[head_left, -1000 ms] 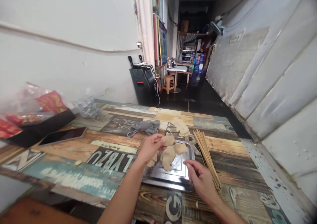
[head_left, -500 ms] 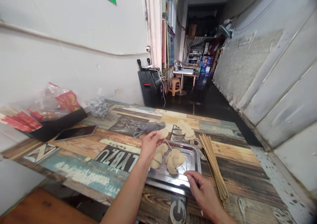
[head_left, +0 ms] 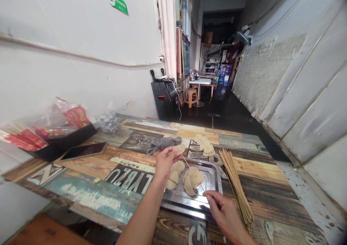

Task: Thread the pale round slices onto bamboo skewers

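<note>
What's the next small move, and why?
Probably have the left hand ease its pale slice down the skewer toward the clustered slices: it sits at the far end, bare stick separates them, and the right hand holds the near end.

From the wearer's head, the lone view faces forward and down across a wood-print table [head_left: 271, 178], left hand [head_left: 166, 162] close at 6 o'clock, right hand [head_left: 221, 208] at 5, dim hallway [head_left: 225, 24] distant at 1.
</note>
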`<state>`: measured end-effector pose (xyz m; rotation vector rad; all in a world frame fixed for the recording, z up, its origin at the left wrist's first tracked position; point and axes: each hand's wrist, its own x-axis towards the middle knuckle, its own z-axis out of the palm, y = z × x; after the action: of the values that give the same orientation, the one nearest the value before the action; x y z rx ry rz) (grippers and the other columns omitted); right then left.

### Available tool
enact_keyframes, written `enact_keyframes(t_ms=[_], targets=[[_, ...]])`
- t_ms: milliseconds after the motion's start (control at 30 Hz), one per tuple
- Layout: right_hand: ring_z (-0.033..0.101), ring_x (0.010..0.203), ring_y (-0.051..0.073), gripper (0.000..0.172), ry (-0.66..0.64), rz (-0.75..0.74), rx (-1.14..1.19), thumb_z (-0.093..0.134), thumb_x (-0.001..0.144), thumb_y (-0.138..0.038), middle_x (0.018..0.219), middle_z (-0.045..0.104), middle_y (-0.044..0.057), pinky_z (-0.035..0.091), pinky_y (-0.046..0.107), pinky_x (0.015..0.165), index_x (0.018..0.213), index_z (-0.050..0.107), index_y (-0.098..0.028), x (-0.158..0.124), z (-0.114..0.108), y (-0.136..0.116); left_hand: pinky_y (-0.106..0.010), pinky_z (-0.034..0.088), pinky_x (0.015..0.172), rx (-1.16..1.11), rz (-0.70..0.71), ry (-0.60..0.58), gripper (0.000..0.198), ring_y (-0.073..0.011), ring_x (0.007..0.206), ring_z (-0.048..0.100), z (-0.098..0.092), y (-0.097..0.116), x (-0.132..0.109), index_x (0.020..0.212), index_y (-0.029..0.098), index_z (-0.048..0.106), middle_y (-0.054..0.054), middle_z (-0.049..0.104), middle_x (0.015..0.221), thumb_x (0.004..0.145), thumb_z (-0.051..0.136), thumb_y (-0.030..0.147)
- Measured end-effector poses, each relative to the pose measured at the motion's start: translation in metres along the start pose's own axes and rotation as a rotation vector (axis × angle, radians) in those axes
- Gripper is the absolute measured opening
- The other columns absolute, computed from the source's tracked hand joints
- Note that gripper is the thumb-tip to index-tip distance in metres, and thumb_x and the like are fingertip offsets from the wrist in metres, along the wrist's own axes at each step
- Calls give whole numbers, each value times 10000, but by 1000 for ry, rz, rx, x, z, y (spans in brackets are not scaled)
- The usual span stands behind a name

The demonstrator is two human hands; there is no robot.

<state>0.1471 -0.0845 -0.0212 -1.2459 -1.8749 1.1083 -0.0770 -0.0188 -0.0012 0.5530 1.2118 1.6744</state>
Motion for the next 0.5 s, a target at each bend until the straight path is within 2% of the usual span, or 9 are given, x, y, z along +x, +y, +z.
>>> enact_keyframes(t_ms=[167, 300, 400, 500], targets=[[587, 641, 177, 443, 12, 4, -38, 404, 879, -477, 693, 658, 41, 440, 243, 590, 920, 692, -144, 0, 0, -1, -290, 535, 710, 88, 86, -25, 479, -145, 683, 635, 5, -1, -4, 894, 87, 645, -84, 694, 818, 558, 779, 401], [606, 680, 179, 420, 21, -19, -11, 413, 882, -465, 738, 676, 43, 458, 239, 623, 929, 692, -155, 0, -1, -1, -290, 535, 695, 100, 131, -15, 454, -148, 703, 629, 6, -3, -4, 891, 99, 648, -77, 687, 843, 581, 763, 411], [607, 674, 177, 411, 27, -34, 14, 425, 877, -466, 732, 670, 45, 464, 234, 625, 926, 695, -160, 0, -2, -1, -305, 539, 698, 74, 106, 3, 453, -155, 714, 632, 5, -3, -2, 876, 101, 643, -74, 682, 856, 566, 771, 405], [583, 621, 182, 441, 35, -18, 9, 424, 868, -487, 620, 611, 41, 456, 241, 590, 923, 701, -149, 0, -3, -1, -313, 540, 703, 24, 42, 16, 458, -153, 680, 639, 3, -2, 0, 880, 97, 633, -72, 686, 824, 551, 783, 378]])
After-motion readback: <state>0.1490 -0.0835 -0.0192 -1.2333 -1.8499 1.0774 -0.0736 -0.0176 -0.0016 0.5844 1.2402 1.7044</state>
